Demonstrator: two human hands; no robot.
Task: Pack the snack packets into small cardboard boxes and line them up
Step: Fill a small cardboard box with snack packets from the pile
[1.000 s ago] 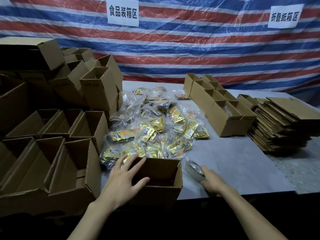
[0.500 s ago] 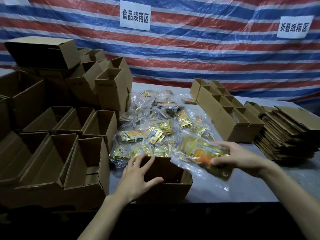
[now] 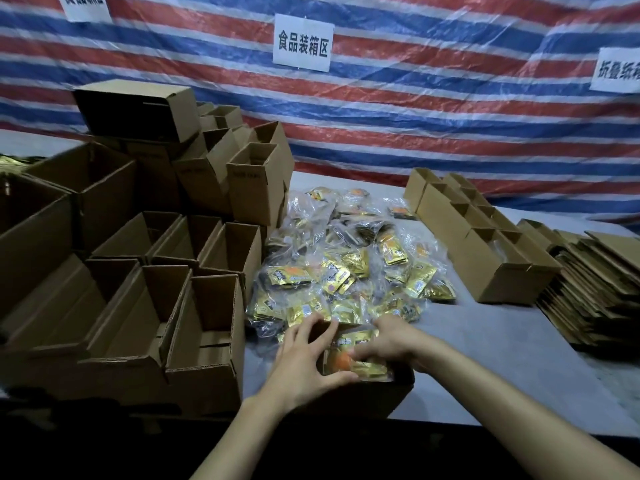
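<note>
A packet (image 3: 343, 362) is pinched inside the box (image 3: 367, 398) by the right grip (image 3: 394, 341). The box's left rim is held by the curled left grip (image 3: 302, 362).

A makeshift packing station is showing here: behind the heap of snack packets (image 3: 346, 268) a striped tarp (image 3: 433, 109) is hanging with paper signs (image 3: 303, 43) in Chinese characters. Left of the heap open cardboard boxes (image 3: 145, 306) are sitting crowded together; right of it flattened cartons (image 3: 595, 289) are lying stacked.
</note>
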